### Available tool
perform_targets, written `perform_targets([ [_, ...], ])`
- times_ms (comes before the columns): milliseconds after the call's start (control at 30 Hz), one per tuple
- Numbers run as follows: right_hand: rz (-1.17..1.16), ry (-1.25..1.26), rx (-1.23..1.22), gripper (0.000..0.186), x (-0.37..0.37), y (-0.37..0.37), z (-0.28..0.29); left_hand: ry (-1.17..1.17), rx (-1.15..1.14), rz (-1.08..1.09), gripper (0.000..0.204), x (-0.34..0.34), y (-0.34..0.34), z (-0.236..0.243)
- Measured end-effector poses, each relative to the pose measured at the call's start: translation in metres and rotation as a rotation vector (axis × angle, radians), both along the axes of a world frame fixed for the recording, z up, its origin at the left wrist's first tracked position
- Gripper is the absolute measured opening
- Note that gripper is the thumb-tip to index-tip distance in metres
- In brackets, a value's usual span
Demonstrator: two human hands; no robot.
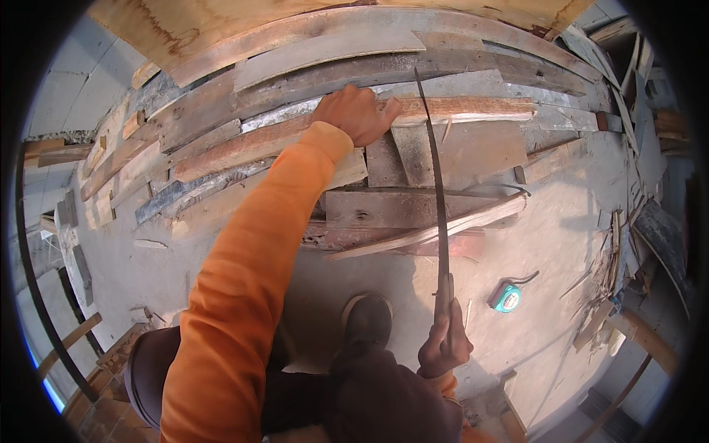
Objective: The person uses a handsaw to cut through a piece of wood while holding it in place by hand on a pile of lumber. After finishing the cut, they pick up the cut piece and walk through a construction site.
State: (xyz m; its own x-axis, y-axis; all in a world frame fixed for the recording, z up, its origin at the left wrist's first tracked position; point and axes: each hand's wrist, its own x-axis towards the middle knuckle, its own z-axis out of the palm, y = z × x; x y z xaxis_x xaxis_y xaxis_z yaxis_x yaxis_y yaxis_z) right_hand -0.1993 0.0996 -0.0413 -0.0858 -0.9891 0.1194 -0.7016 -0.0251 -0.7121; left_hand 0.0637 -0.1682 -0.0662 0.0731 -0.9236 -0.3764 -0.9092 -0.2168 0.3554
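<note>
My right hand (445, 343), low in the picture, is closed round the handle of a handsaw (441, 214). The long dark blade points away from me and is seen nearly edge-on. Its far part crosses a reddish-brown wooden batten (469, 108); whether the teeth touch the wood, I cannot tell. My left hand (354, 116), in an orange sleeve, presses down and grips the same batten left of the blade, thumb toward the saw. The batten lies across a pile of other boards. Just under it, short plank pieces (388, 159) lie crosswise.
Old boards (332, 52) are stacked at the far side below a wood panel (221, 18). Nearer lies a split strip (443, 230). A teal tape measure (507, 297) rests on the concrete floor at right. My shoe (368, 319) stands centrally. Scrap wood (617, 258) leans along the right.
</note>
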Motion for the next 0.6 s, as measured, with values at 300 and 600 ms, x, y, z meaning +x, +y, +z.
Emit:
perform_targets([
  [300,0.042,-0.035,-0.065,0.031,0.028,-0.075,-0.005,0.005,-0.06,0.013,0.077,0.008,-0.002,-0.014],
  [600,0.015,-0.195,-0.106,0.029,0.06,-0.144,-0.012,0.001,-0.19,0.024,0.077,-0.004,0.004,-0.02],
])
